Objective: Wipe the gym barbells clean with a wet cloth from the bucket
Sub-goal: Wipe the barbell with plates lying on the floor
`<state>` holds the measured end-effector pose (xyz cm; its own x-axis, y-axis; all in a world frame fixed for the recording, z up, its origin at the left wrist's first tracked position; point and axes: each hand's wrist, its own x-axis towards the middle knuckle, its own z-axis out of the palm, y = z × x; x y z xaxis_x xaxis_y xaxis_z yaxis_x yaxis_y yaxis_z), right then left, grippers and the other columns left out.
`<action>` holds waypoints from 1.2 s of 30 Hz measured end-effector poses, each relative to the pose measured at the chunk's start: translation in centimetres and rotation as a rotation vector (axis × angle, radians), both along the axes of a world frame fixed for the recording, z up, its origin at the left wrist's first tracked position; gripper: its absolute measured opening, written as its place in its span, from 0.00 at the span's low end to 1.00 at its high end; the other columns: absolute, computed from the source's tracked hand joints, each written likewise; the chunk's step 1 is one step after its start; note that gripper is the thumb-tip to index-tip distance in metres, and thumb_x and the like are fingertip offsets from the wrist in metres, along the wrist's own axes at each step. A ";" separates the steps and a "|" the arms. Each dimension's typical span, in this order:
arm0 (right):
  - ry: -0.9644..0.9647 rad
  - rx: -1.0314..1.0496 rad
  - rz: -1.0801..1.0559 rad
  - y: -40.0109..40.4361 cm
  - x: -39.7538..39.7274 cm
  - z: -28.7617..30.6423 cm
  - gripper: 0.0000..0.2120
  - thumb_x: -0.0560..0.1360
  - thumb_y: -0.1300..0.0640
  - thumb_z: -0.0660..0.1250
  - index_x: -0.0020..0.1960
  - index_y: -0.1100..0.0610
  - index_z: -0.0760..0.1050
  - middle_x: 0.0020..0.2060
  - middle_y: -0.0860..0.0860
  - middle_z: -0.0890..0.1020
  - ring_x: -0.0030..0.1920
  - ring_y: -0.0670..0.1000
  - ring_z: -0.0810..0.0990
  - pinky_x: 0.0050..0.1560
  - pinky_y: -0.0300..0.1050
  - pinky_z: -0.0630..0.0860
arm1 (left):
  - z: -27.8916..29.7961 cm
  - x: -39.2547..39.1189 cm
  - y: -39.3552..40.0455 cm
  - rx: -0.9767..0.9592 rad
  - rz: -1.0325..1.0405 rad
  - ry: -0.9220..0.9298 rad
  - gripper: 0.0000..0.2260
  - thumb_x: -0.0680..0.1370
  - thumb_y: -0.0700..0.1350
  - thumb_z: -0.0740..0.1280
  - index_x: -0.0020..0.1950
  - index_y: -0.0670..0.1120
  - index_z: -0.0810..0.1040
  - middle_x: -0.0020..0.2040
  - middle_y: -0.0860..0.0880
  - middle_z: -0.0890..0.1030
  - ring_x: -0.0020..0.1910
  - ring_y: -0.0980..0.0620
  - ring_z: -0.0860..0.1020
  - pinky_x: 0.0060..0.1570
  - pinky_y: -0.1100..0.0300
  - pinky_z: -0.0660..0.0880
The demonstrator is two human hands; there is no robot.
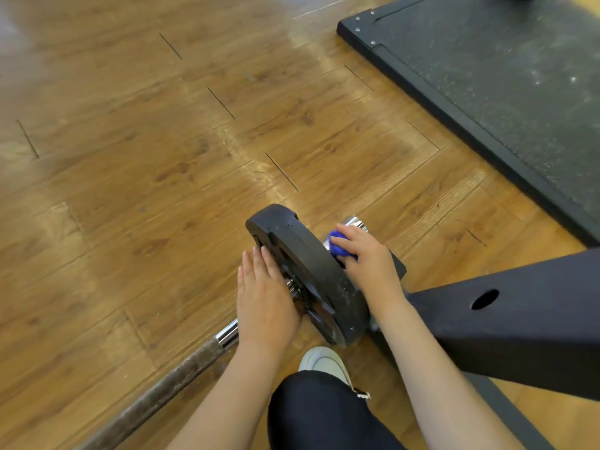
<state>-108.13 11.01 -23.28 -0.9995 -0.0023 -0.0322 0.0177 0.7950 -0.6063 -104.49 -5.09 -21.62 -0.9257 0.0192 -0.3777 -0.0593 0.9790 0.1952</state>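
A barbell lies on the wooden floor, its dull grey shaft (168, 381) running from the lower left up to a black weight plate (311, 264) standing on edge. My left hand (264, 297) rests flat with straight fingers against the plate's inner face. On the far side, my right hand (367, 258) grips a bunched blue cloth (337, 246) and presses it on the chrome sleeve end (355, 222) of the bar. No bucket is in view.
A black metal frame beam (519, 323) with a round hole lies right of the plate, close to my right forearm. A dark rubber platform (503, 92) fills the upper right. My knee and white shoe (324, 362) are just below the plate.
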 end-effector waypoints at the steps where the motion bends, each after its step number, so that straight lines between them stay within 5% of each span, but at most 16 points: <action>1: 0.061 -0.011 -0.091 0.0 0.2 -0.4 0.18 0.71 0.75 0.65 0.59 0.66 0.78 0.63 0.59 0.76 0.65 0.58 0.73 0.64 0.35 0.62 | 0.0 0.0 -0.1 -0.005 -0.006 0.000 0.42 0.78 0.58 0.59 0.75 0.36 0.37 0.77 0.38 0.41 0.76 0.41 0.40 0.73 0.51 0.41; 4: 0.163 -0.060 -0.232 -0.1 -0.4 -0.5 0.18 0.71 0.74 0.67 0.61 0.66 0.77 0.62 0.59 0.77 0.64 0.57 0.74 0.64 0.38 0.64 | -0.2 0.0 -0.1 -0.014 -0.015 0.017 0.40 0.79 0.56 0.59 0.75 0.36 0.37 0.77 0.38 0.42 0.76 0.41 0.41 0.74 0.51 0.42; 8: 0.218 -0.037 0.034 -0.9 -1.7 0.2 0.18 0.66 0.71 0.72 0.55 0.64 0.80 0.58 0.59 0.80 0.59 0.55 0.78 0.64 0.33 0.65 | -0.4 0.1 0.0 0.004 -0.007 0.026 0.40 0.78 0.57 0.59 0.75 0.35 0.38 0.77 0.39 0.43 0.76 0.41 0.42 0.74 0.52 0.42; 10: 0.202 0.123 0.145 -0.9 -1.3 -0.1 0.17 0.66 0.66 0.72 0.55 0.63 0.80 0.60 0.59 0.79 0.61 0.61 0.76 0.64 0.56 0.68 | -0.4 0.1 0.0 0.006 -0.008 0.027 0.40 0.79 0.57 0.58 0.75 0.36 0.38 0.77 0.39 0.43 0.76 0.41 0.42 0.74 0.52 0.42; 12: 0.098 0.219 0.061 -0.6 -0.9 0.0 0.21 0.72 0.62 0.70 0.65 0.60 0.75 0.69 0.57 0.71 0.71 0.62 0.65 0.66 0.69 0.58 | -0.4 0.1 -0.1 0.005 -0.013 0.024 0.40 0.79 0.56 0.58 0.75 0.36 0.38 0.77 0.39 0.43 0.76 0.41 0.42 0.74 0.52 0.42; 15: 0.004 0.079 -0.023 -0.4 -0.9 -0.1 0.24 0.75 0.67 0.65 0.70 0.62 0.68 0.73 0.57 0.63 0.75 0.60 0.55 0.72 0.60 0.55 | -0.4 0.1 -0.1 0.016 -0.009 0.029 0.40 0.78 0.57 0.58 0.76 0.36 0.39 0.77 0.39 0.44 0.76 0.41 0.42 0.74 0.52 0.42; 20: -0.129 -0.012 0.242 -0.3 -1.1 0.5 0.20 0.71 0.74 0.67 0.61 0.62 0.78 0.63 0.55 0.77 0.65 0.54 0.73 0.69 0.41 0.64 | -0.3 0.0 -0.1 0.020 -0.010 0.027 0.41 0.78 0.56 0.60 0.76 0.36 0.38 0.77 0.39 0.44 0.76 0.41 0.43 0.74 0.52 0.43; 25: 0.073 -0.013 0.034 -0.2 -0.7 -0.2 0.21 0.67 0.79 0.63 0.56 0.65 0.80 0.60 0.59 0.78 0.64 0.61 0.73 0.65 0.48 0.67 | 0.0 0.0 -0.1 0.023 -0.011 0.013 0.41 0.78 0.57 0.59 0.76 0.36 0.38 0.77 0.39 0.44 0.76 0.42 0.42 0.74 0.53 0.43; 28: 0.038 -0.025 -0.075 -0.4 -1.7 -0.2 0.18 0.73 0.72 0.65 0.61 0.64 0.77 0.64 0.57 0.76 0.71 0.60 0.65 0.70 0.53 0.60 | 0.0 0.0 -0.1 0.015 -0.013 0.012 0.41 0.78 0.58 0.58 0.75 0.36 0.38 0.77 0.39 0.43 0.76 0.42 0.42 0.74 0.53 0.42; 31: 0.021 0.006 0.196 -0.4 -1.4 -0.3 0.16 0.72 0.61 0.64 0.58 0.65 0.79 0.60 0.59 0.79 0.66 0.64 0.70 0.68 0.59 0.63 | 0.1 0.0 -0.1 0.023 -0.014 0.004 0.41 0.78 0.57 0.58 0.75 0.35 0.38 0.77 0.39 0.44 0.76 0.42 0.43 0.74 0.53 0.42; 33: -0.075 0.015 0.330 0.0 -1.0 -0.6 0.16 0.71 0.65 0.63 0.57 0.64 0.80 0.62 0.59 0.77 0.68 0.64 0.68 0.68 0.59 0.63 | 0.1 0.0 -0.1 0.025 -0.014 0.008 0.39 0.79 0.56 0.57 0.75 0.35 0.38 0.77 0.39 0.44 0.76 0.42 0.43 0.74 0.53 0.43; 36: -0.052 -0.043 0.215 0.5 -0.3 -1.7 0.20 0.68 0.78 0.64 0.55 0.62 0.81 0.64 0.57 0.76 0.70 0.60 0.66 0.69 0.54 0.64 | 0.1 0.0 -0.1 0.026 -0.016 0.007 0.38 0.79 0.54 0.57 0.76 0.36 0.38 0.77 0.40 0.43 0.76 0.42 0.43 0.74 0.53 0.42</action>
